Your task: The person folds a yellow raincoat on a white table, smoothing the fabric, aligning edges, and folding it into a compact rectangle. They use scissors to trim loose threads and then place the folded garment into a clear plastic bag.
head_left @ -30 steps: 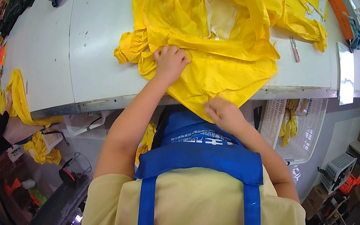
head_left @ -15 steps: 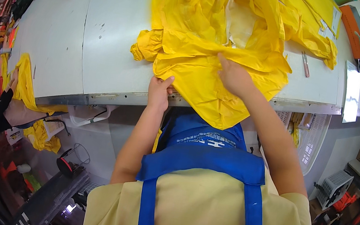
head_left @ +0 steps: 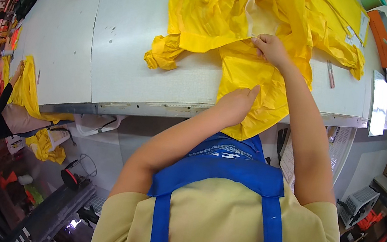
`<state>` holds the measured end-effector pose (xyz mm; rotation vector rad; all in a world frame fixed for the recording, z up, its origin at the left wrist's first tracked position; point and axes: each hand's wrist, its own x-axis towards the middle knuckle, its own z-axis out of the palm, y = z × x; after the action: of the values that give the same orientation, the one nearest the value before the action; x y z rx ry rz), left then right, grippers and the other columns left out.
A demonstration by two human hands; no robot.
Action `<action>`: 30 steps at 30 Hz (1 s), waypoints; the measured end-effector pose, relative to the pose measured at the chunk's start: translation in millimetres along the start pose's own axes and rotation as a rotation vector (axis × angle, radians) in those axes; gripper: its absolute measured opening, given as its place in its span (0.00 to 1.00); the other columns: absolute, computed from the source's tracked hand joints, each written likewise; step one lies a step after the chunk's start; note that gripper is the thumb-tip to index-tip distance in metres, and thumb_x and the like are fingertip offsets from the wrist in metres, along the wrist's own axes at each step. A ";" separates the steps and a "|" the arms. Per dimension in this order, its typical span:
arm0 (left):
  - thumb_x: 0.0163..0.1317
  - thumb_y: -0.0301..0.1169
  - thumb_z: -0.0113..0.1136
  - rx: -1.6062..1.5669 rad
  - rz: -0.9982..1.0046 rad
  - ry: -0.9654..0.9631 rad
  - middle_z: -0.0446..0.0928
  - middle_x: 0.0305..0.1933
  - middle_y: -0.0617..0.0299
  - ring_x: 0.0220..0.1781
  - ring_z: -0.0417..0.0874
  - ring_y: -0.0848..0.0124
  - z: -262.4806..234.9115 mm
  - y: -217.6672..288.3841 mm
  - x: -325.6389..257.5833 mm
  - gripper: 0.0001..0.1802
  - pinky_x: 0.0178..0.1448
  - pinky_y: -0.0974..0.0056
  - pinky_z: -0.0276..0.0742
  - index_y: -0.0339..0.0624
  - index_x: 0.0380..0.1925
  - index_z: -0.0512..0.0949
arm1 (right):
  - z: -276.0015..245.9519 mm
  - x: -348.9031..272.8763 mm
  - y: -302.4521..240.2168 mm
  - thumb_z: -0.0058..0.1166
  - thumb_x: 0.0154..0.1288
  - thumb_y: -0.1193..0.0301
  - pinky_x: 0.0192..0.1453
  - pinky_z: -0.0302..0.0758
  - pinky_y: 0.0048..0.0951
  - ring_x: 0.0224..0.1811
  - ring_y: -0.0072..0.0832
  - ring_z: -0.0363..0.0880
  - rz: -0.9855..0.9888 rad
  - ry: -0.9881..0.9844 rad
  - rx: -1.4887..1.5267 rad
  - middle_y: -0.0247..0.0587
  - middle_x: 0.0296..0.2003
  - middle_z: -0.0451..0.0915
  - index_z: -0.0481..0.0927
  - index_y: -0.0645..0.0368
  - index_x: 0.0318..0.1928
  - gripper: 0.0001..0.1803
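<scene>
A crumpled yellow garment (head_left: 206,6) of thin, slightly shiny material lies on the pale worktable, its lower part hanging over the near edge toward my blue apron. My right hand (head_left: 271,50) is closed on the garment's hem, pinching it between thumb and fingers beside the whitish front edge. Nearer to me, my left hand (head_left: 236,105) rests on the hanging yellow panel with fingers stretched out; its fingertips point up and right. A bunched yellow sleeve end (head_left: 164,51) lies to the left of both hands.
A small pink-handled tool (head_left: 331,75) lies right of the garment. More folded yellow garments (head_left: 339,15) and an orange box (head_left: 380,36) are at the back right. At the far left, another person's arm (head_left: 8,86) reaches to yellow cloth (head_left: 28,87). The metal table edge (head_left: 145,108) runs before me.
My left hand has moved right, from the garment's left edge onto the hanging panel. My right hand has moved up and right and grips the hem. The left part of the lower panel has swung right.
</scene>
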<state>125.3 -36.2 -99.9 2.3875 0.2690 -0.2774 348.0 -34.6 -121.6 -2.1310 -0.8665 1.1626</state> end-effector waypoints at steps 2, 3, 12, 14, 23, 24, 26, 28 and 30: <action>0.58 0.27 0.51 -0.006 -0.028 -0.090 0.75 0.50 0.43 0.51 0.76 0.49 5.2 -3.6 22.0 0.35 0.54 0.54 0.73 0.39 0.68 0.55 | -0.2 1.7 7.6 0.53 0.66 0.61 0.45 0.75 0.30 0.42 0.29 0.82 -0.119 0.075 0.116 0.39 0.37 0.83 0.75 0.56 0.54 0.20; 0.59 0.28 0.50 -0.014 -0.043 -0.145 0.75 0.50 0.43 0.52 0.75 0.49 7.7 -2.9 26.7 0.35 0.55 0.53 0.72 0.39 0.68 0.55 | 1.3 -0.4 12.5 0.53 0.66 0.62 0.49 0.74 0.28 0.45 0.27 0.81 -0.169 0.110 0.176 0.40 0.41 0.83 0.73 0.56 0.57 0.21; 0.57 0.35 0.57 0.328 0.396 0.262 0.68 0.63 0.55 0.65 0.66 0.58 29.8 -48.0 29.5 0.20 0.67 0.51 0.62 0.49 0.51 0.77 | 46.3 -145.1 100.9 0.60 0.59 0.72 0.67 0.60 0.41 0.60 0.44 0.67 -0.025 1.060 -0.309 0.56 0.59 0.66 0.57 0.67 0.65 0.37; 0.55 0.39 0.61 0.365 0.304 0.203 0.64 0.66 0.56 0.69 0.62 0.58 18.5 -38.2 33.0 0.25 0.68 0.47 0.58 0.55 0.55 0.74 | 66.2 -161.7 135.8 0.61 0.58 0.73 0.65 0.64 0.40 0.57 0.47 0.69 0.249 1.077 0.098 0.56 0.61 0.63 0.57 0.69 0.64 0.37; 0.44 0.49 0.70 0.393 0.173 -0.176 0.57 0.72 0.61 0.71 0.58 0.57 -22.9 -20.9 64.0 0.49 0.69 0.49 0.57 0.64 0.68 0.59 | 50.7 -159.4 86.0 0.46 0.64 0.78 0.65 0.65 0.36 0.58 0.41 0.72 -0.152 0.601 0.692 0.48 0.59 0.70 0.70 0.61 0.59 0.22; 0.44 0.48 0.70 0.408 0.197 -0.180 0.56 0.72 0.60 0.71 0.58 0.57 -21.3 -23.3 67.3 0.49 0.68 0.51 0.58 0.63 0.68 0.59 | 56.1 -155.9 77.1 0.47 0.62 0.78 0.66 0.62 0.39 0.59 0.42 0.70 -0.281 0.607 0.367 0.48 0.59 0.70 0.71 0.59 0.59 0.23; 0.45 0.44 0.69 0.052 0.170 -0.277 0.59 0.71 0.60 0.70 0.61 0.58 2.8 -57.1 86.2 0.49 0.67 0.56 0.61 0.60 0.69 0.56 | 65.0 -145.8 52.1 0.47 0.60 0.78 0.70 0.57 0.44 0.62 0.46 0.68 -0.533 0.578 -0.300 0.48 0.59 0.71 0.73 0.55 0.58 0.24; 0.47 0.39 0.68 -0.395 0.143 -0.252 0.62 0.69 0.59 0.65 0.66 0.60 7.8 -76.2 94.7 0.49 0.64 0.60 0.64 0.55 0.70 0.55 | 66.0 -138.9 42.1 0.47 0.59 0.78 0.72 0.50 0.49 0.66 0.46 0.65 -0.555 0.470 -0.469 0.45 0.59 0.72 0.74 0.52 0.58 0.25; 0.49 0.33 0.66 -0.926 0.093 -0.093 0.66 0.65 0.58 0.59 0.72 0.64 -7.2 -90.1 84.4 0.48 0.61 0.63 0.67 0.51 0.70 0.53 | 64.4 -134.6 45.7 0.47 0.58 0.77 0.74 0.45 0.53 0.68 0.44 0.62 -0.571 0.329 -0.586 0.41 0.59 0.73 0.75 0.50 0.57 0.24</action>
<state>182.7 44.1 -174.4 1.4633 0.1834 -0.1645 248.5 -154.8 -116.4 -2.1737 -1.6515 0.2712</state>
